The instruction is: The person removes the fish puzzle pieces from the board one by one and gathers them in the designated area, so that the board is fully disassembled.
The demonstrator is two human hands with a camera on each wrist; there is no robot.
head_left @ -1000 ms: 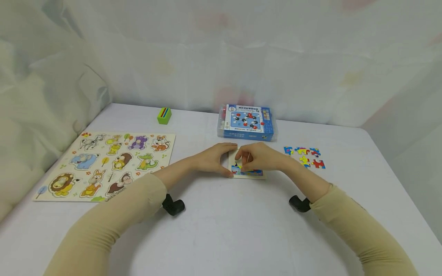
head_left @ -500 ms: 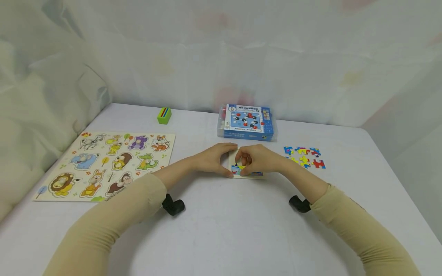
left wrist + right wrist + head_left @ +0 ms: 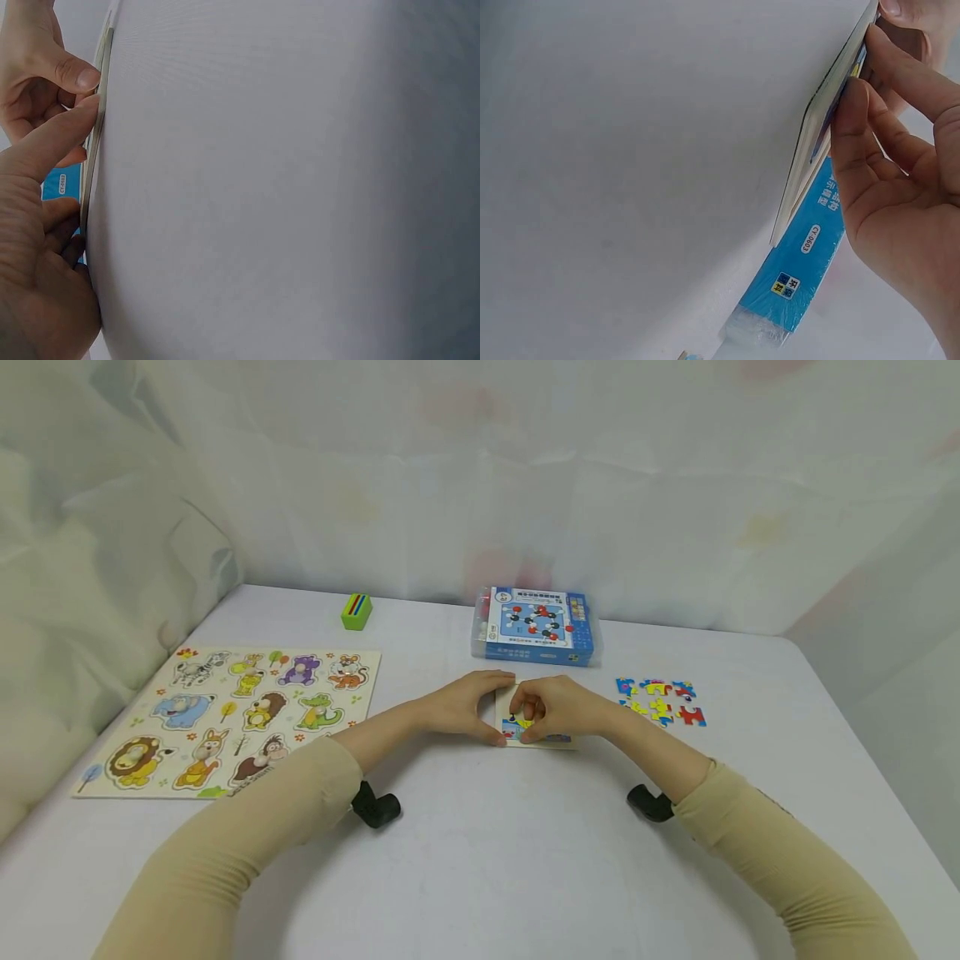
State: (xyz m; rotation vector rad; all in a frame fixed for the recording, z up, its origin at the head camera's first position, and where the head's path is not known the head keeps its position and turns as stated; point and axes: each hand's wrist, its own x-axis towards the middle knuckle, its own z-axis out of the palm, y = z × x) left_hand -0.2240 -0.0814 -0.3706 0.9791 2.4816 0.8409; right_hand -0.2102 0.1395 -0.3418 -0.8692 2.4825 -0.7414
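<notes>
Cream puzzle tray [image 3: 502, 703]: your R hand [image 3: 566, 704], lower vs. 1 s ago, prob. seats a piece (grip narrow, contents unclear); L hand [image 3: 453, 706] wide, bracing tray.

Left arm [image 3: 382, 731]: tan fabric sleeve [image 3: 247, 827], creased, ending on the forearm; bare skin beyond, angled forward and inward. Left hand [image 3: 456, 706]: bare, palm inward, thumb and fingers set wide apart in a C. Right arm [image 3: 663, 752]: matching tan sleeve [image 3: 787, 852], mirrored angle. Right hand [image 3: 568, 706]: bare, fingers curled inward, thumb extended toward its pair; anything between the fingertips hidden. Thumb tips: close together.
</notes>
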